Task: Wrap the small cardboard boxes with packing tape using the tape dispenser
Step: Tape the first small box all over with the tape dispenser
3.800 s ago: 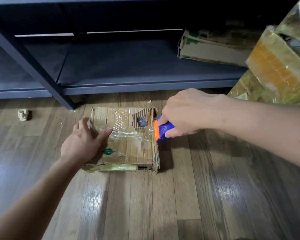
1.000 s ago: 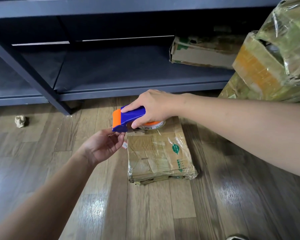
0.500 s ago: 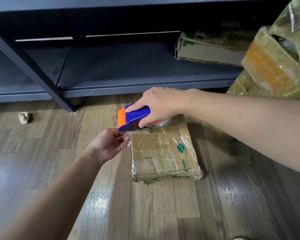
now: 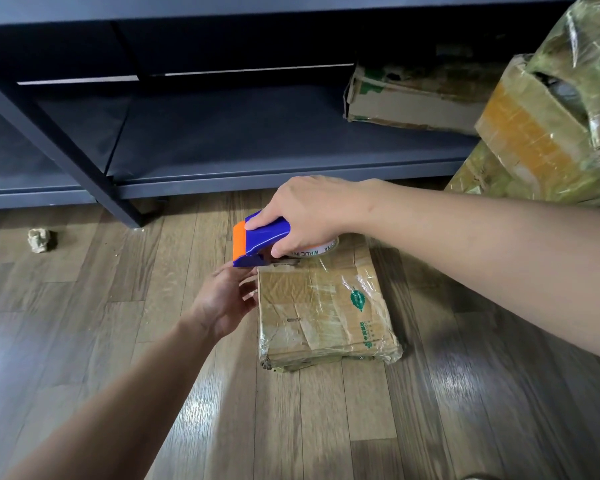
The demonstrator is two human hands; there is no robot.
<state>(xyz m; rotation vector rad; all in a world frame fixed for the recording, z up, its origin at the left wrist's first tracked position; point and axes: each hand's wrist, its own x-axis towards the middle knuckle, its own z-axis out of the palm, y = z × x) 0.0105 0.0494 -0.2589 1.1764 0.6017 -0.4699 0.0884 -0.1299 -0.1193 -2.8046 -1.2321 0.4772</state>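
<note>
Box point(image 4: 326, 306): lay flat on floor point(image 4: 84, 323), long axis near-far. Dispenser point(image 4: 260, 240): gripped by right hand point(image 4: 309, 213) over box's far-left corner, mouth leftward. Left hand point(image 4: 222, 299): loosely spread, empty, just under that mouth.

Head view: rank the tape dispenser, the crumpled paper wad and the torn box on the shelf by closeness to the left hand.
1. tape dispenser, directly over the left hand.
2. crumpled paper wad, on the floor off to the left.
3. torn box, back on the shelf, to the right.
</note>
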